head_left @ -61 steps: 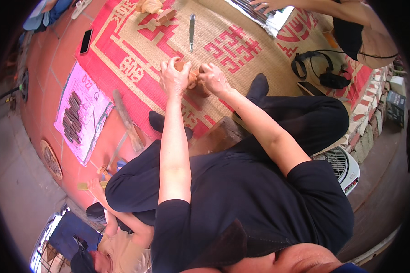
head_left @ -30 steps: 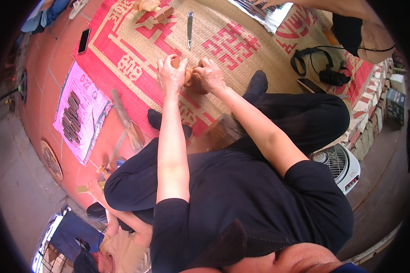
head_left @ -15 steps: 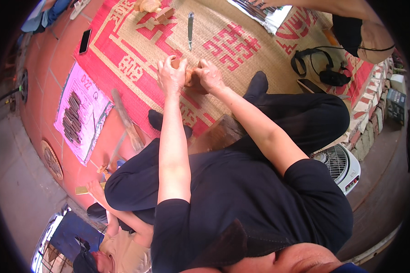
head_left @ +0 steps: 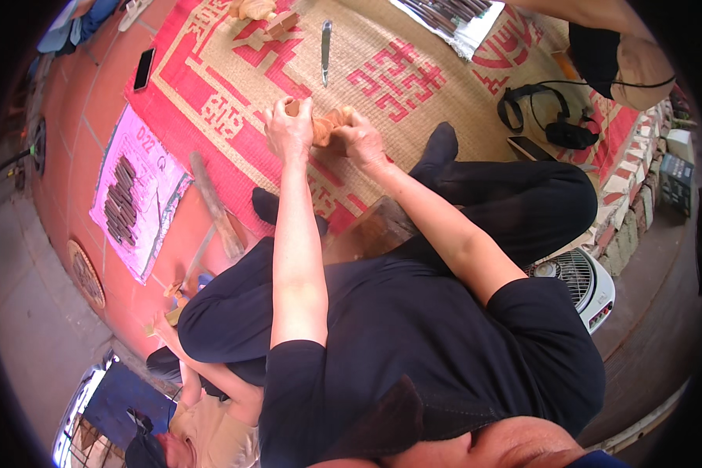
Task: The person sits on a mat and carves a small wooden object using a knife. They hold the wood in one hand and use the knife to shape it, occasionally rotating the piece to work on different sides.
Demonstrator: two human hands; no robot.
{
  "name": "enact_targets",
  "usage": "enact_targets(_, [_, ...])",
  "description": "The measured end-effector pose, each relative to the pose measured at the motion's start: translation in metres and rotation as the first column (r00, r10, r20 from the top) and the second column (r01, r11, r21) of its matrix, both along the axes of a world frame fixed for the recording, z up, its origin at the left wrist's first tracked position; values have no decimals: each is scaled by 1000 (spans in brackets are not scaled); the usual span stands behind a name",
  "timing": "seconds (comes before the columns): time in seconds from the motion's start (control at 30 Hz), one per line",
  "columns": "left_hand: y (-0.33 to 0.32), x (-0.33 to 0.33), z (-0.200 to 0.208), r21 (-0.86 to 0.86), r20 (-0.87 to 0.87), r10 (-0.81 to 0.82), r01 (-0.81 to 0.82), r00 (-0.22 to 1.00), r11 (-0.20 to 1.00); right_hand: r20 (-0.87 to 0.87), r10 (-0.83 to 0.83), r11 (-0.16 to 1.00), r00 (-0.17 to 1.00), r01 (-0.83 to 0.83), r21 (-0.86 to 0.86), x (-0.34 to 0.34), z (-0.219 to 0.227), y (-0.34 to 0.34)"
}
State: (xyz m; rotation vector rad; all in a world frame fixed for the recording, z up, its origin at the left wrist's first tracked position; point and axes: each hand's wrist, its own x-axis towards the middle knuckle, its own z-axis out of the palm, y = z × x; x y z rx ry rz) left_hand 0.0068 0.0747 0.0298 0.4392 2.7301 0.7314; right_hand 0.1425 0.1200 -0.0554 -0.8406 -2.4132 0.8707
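Observation:
Between my two hands is a carved piece of orange-brown wood [head_left: 329, 125], its middle showing and its ends covered by my fingers. My left hand [head_left: 290, 134] is closed around its left end, thumb and fingers curled over it. From the other side my right hand [head_left: 360, 140] grips the right end. Both hands are over the woven mat [head_left: 320, 175], in front of my feet. Beyond them a slim metal blade-like tool [head_left: 326, 53] lies on the mat. A pale carved wooden piece [head_left: 251, 9] and a small reddish-brown block [head_left: 281, 26] lie at the far left.
Several dark rod-like tools [head_left: 121, 204] lie on a pink sheet [head_left: 144, 248], with a wooden club [head_left: 215, 207] beside it. A phone [head_left: 143, 70] is at the mat's left edge. A black headset [head_left: 569, 132] and a fan [head_left: 589, 285] are right. A co-worker [head_left: 218, 421] sits lower left.
My hands have shifted slightly apart, and the wood between them shows more of its surface. At the top right, another person's hand has moved away from the tools on the white cloth.

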Motion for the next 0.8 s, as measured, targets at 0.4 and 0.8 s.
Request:
enact_targets(0.4, [4, 8, 1, 11, -21, -7, 8, 1000, 1000, 2, -16, 978, 1000, 16, -209, -3, 13, 9])
enact_targets(0.8, [4, 9, 0, -2, -42, 7, -7, 999, 1000, -77, -8, 948, 997, -17, -319, -5, 5, 7])
